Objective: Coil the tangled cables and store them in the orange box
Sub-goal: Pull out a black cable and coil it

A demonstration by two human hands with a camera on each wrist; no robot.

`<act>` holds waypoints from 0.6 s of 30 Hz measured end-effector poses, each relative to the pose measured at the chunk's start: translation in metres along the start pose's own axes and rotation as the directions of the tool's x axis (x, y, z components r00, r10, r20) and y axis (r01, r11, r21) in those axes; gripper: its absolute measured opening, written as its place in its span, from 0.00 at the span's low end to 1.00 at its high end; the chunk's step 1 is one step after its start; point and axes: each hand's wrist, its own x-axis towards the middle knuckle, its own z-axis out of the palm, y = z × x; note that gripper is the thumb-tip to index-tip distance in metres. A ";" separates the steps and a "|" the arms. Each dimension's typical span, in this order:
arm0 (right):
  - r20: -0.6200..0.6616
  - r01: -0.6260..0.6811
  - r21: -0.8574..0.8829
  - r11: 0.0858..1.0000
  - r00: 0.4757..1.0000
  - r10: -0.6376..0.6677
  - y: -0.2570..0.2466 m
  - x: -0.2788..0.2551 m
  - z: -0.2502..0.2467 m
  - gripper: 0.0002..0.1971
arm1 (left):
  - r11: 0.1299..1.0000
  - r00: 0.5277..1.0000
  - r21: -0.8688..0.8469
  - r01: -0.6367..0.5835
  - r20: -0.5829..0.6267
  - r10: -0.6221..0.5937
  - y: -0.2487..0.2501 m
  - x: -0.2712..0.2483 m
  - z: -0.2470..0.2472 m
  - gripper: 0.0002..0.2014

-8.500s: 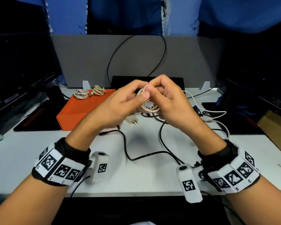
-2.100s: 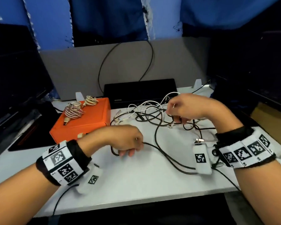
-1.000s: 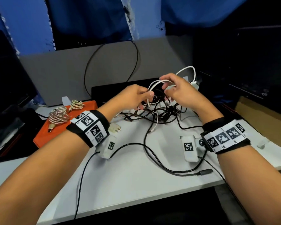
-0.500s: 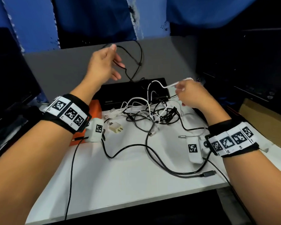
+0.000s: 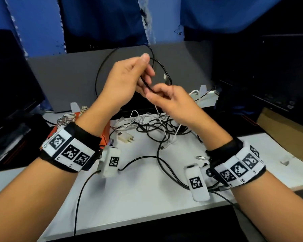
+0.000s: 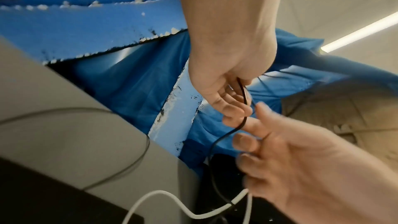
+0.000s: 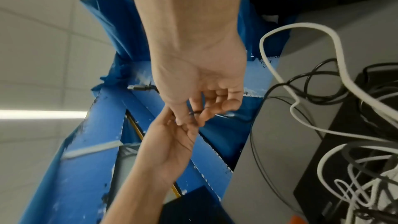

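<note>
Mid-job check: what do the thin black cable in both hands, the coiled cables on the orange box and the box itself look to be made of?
Thin black cable: smooth rubbery or plastic jacket, probably; it bends in soft curves between the left hand and right hand.
Coiled cables: likely braided fabric sheath, pale with a speckled weave.
Orange box: matte, flat-sided, plastic or coated card; mostly hidden, so uncertain.

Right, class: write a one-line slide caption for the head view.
Both hands hold a black cable above the tangled cables beside the orange box.

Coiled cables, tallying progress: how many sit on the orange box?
2: a braided beige coil on the orange box, a smaller coil behind it; left wrist may hide more.
</note>
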 end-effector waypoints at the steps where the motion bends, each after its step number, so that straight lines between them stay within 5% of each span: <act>1: 0.018 0.009 -0.075 0.997 1.000 -0.007 0.004 0.000 0.003 0.05 | 0.998 0.998 -0.062 0.032 -0.044 -0.035 0.002 -0.002 0.000 0.21; 4: 0.013 -0.017 -0.349 0.937 1.000 0.023 0.007 0.000 0.000 0.12 | 0.965 0.980 -0.263 0.011 -0.187 -0.062 0.007 -0.006 -0.011 0.20; 7: 0.009 -0.124 -0.689 0.714 0.984 0.180 0.021 0.000 -0.023 0.18 | 0.919 0.934 -0.376 -0.119 -0.357 -0.025 0.014 -0.005 -0.044 0.19; 11: -0.034 -0.274 -0.824 0.497 0.898 0.439 0.057 -0.001 -0.056 0.18 | 0.845 0.846 -0.499 -0.191 -0.520 -0.115 0.020 -0.008 -0.095 0.20; 13: -0.035 -0.282 -0.794 0.539 0.906 0.422 0.056 0.000 -0.059 0.19 | 0.854 0.844 -0.509 -0.109 -0.501 -0.191 0.018 -0.015 -0.101 0.20; 18: -0.057 -0.071 -0.449 0.891 0.997 0.050 0.000 -0.003 -0.011 0.21 | 0.809 0.912 -0.557 0.188 -0.207 -0.355 0.007 -0.039 -0.064 0.18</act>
